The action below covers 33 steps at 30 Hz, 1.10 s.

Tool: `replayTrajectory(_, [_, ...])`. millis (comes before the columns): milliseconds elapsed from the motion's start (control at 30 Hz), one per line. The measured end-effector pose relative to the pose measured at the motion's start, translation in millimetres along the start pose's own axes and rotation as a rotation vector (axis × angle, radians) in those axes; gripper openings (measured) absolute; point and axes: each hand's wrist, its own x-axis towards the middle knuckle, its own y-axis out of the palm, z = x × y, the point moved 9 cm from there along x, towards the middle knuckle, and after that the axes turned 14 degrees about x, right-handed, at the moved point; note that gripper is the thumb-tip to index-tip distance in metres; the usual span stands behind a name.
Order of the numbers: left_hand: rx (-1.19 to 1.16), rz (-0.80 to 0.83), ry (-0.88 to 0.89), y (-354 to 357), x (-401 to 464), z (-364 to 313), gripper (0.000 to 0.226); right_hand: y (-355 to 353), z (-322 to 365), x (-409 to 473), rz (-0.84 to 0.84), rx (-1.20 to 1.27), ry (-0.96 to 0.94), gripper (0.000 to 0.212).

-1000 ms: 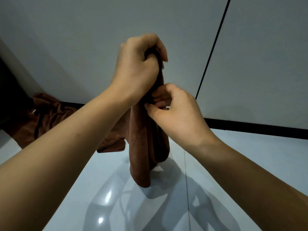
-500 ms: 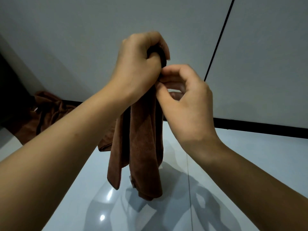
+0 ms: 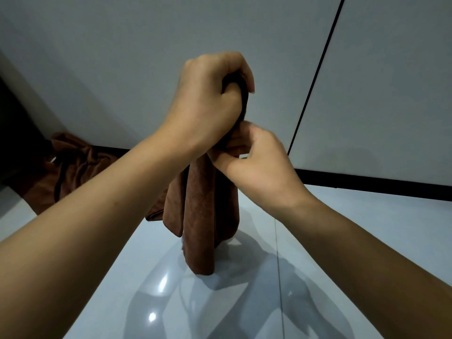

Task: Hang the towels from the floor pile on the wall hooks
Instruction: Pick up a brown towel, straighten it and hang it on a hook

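Observation:
A brown towel (image 3: 203,216) hangs bunched in folds above the glossy floor. My left hand (image 3: 210,101) grips its top end in a fist, held up in front of the wall. Just below that fist, my right hand (image 3: 256,157) pinches a fold of the same towel between thumb and fingers. The towel's lower end dangles free, a little above the floor. More brown towels lie in a crumpled pile (image 3: 66,172) on the floor at the left, against the wall's foot. No wall hook shows in this view.
A pale grey wall (image 3: 122,45) with a dark vertical seam (image 3: 315,74) fills the upper view. A black skirting strip (image 3: 367,184) runs along its base. The shiny light floor (image 3: 342,228) reflects lights and my arms' shadows. A dark opening sits at far left.
My right hand has slid down from beside the left fist to a fold below it. The towel hangs a little differently, with its folds regrouped. The left hand keeps its grip.

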Motion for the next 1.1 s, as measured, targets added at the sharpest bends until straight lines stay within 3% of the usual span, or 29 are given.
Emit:
replayTrajectory(167, [-0.005,-0.013,0.02,-4,-1,-6,0.036,6,-22,-1,0.024,-0.047,0.075,0.017])
replayTrajectory(333, [-0.02,-0.085,0.024,-18,2,-8,0.038,24,-53,-7,0.111,-0.208,0.194,0.032])
replayTrajectory(500, [-0.118,-0.129,-0.051,-27,2,0,0.04,47,-106,-18,0.258,-0.099,0.34,0.06])
replayTrajectory(700, [-0.225,-0.202,-0.197,-36,3,14,0.035,50,-159,-41,0.275,-0.041,0.426,0.055])
replayTrajectory(800, [-0.234,-0.221,-0.221,-38,1,20,0.034,38,-170,-45,0.32,-0.187,0.406,0.05])
replayTrajectory(867, [-0.204,-0.211,-0.203,-37,-1,23,0.037,27,-172,-47,0.396,-0.413,0.363,0.049])
replayTrajectory(967, [-0.189,-0.214,-0.229,-34,-4,33,0.038,8,-176,-52,0.467,-0.643,0.307,0.028])
replayTrajectory(1100, [-0.113,-0.157,-0.288,-21,-10,51,0.042,-15,-180,-53,0.524,-0.916,0.241,0.052])
